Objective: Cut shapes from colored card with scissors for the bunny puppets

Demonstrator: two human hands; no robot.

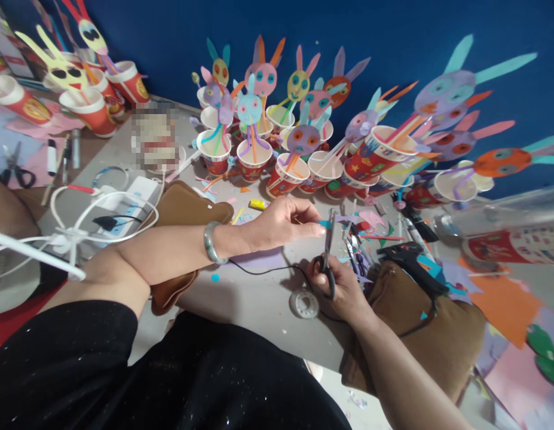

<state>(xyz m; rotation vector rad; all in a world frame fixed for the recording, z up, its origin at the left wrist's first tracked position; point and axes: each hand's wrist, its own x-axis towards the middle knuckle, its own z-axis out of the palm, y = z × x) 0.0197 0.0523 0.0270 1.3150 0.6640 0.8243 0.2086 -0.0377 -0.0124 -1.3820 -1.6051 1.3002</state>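
My left hand (283,224), with a bangle (210,242) on its wrist, is raised over the table with thumb and fingers pinched together. A small piece of blue paper (323,224) sticks out from its fingertips. In my right hand (342,286) is a pair of scissors (331,236) with dark handles, its blades pointing up beside the blue piece. Whether the blades touch the paper I cannot tell. Below the right hand a roll of clear tape (304,304) lies on the grey table (259,304). A thin black cord (265,272) runs between the hands.
Behind stand several red paper cups (285,179) with paper rabbit faces (304,138) on straws. Brown cushions (420,322) lie on both sides. A black and blue tool (406,257) rests at right, near orange paper (505,301). A power strip (133,203) with white cables is at left.
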